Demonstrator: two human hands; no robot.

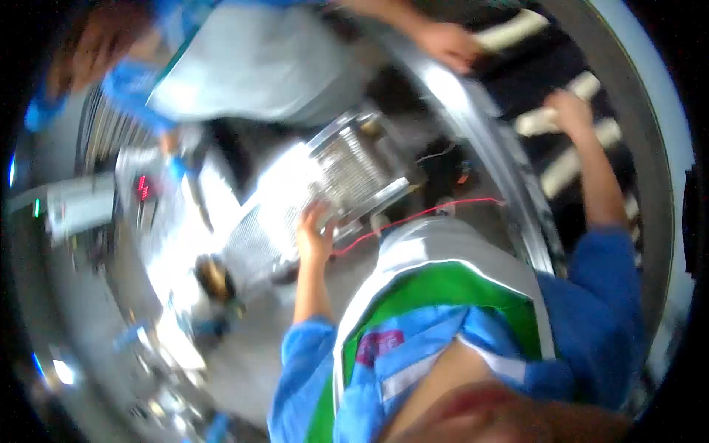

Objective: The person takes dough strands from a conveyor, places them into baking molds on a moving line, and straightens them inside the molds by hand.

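Note:
My left hand [314, 232] has its fingers spread over the near edge of a shiny ribbed metal tray [351, 162], which lies beside a bright white surface. Far to the right, my right hand [574, 117] is closed around one end of a pale, long, stick-shaped piece [535, 122] above a black belt-like surface [517, 85]. Similar pale pieces [565, 168] lie spaced along that black surface. Motion blur hides the finer shape of the pieces and of my fingertips.
Opposite me stands a co-worker in a grey apron [258, 63], one hand [447, 46] by another pale strip [513, 31]. A metal rail [473, 111] borders the black surface. A red cord [421, 215] crosses in front of me. Red digits [143, 187] glow at left.

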